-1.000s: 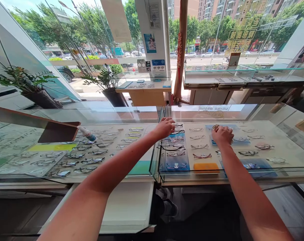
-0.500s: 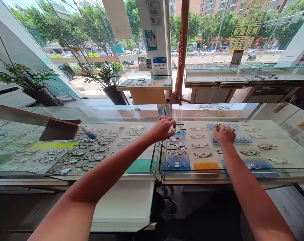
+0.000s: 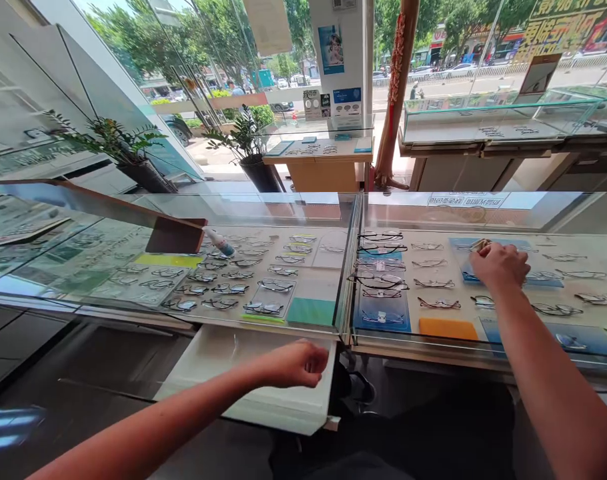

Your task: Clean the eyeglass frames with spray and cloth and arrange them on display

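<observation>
Over the pulled-out white drawer [image 3: 208,357], my left hand [image 3: 296,363] has its fingers curled in, and nothing shows in them. My right hand [image 3: 501,267] rests at the right-hand glass showcase [image 3: 483,227], closed on a small tan piece [image 3: 481,245] whose kind I cannot make out. Dark-framed eyeglasses [image 3: 378,281] lie in a column at the left of this showcase, some seemingly on the glass top. Below the glass, an orange case [image 3: 447,329] and red-framed eyeglasses [image 3: 438,303] sit left of my right hand.
The left showcase [image 3: 253,213] holds several rows of eyeglasses and a green sheet [image 3: 311,311]. A small white bottle [image 3: 218,241] stands beside a brown board [image 3: 176,237]. Beyond are potted plants [image 3: 251,160], further display counters [image 3: 318,153] and a wooden post [image 3: 391,100].
My left hand has moved from the eyeglasses on the right showcase down and back over the drawer, its fingers now curled. My right hand stays at the tan piece. The view has turned left and down.
</observation>
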The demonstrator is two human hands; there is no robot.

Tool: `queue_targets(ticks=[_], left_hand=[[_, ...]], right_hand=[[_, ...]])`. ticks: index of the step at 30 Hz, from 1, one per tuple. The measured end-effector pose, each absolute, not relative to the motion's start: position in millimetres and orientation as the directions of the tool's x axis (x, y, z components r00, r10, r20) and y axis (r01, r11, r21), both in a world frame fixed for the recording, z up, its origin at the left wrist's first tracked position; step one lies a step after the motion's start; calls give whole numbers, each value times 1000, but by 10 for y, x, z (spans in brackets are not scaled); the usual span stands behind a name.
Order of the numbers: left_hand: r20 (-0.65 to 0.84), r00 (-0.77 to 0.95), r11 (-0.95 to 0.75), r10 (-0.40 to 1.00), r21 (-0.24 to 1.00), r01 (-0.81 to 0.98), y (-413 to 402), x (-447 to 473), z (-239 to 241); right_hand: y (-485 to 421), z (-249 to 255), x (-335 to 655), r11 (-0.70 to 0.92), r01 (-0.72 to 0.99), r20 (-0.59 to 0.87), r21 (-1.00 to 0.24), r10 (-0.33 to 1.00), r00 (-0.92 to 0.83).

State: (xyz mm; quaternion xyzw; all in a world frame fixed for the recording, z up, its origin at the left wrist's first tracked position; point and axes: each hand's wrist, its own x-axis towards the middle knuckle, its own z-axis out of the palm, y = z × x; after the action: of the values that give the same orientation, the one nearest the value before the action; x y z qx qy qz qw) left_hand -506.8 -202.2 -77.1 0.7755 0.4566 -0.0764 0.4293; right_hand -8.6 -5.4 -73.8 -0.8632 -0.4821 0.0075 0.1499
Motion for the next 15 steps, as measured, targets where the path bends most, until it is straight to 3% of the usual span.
queue_targets(ticks=[1,4,11,15], left_hand=[[-429,483,-264,763,475,839,-1940,-5142,-926],[-257,370,-279,893,330,902,-1630,-5284,-1188],[78,330,-338,941,139,931,-807,-5154,-1450],[140,256,-264,956,38,964,-415,-4950,-1799]], right_hand=[[-56,-741,-83,-488,829,133,-273,834,535],[-62,-762,-87,-483,824,141,-297,831,538],[-48,-802,-175,-506,799,199,-326,789,581],[-42,-822,-194,-487,814,165,-318,817,553]])
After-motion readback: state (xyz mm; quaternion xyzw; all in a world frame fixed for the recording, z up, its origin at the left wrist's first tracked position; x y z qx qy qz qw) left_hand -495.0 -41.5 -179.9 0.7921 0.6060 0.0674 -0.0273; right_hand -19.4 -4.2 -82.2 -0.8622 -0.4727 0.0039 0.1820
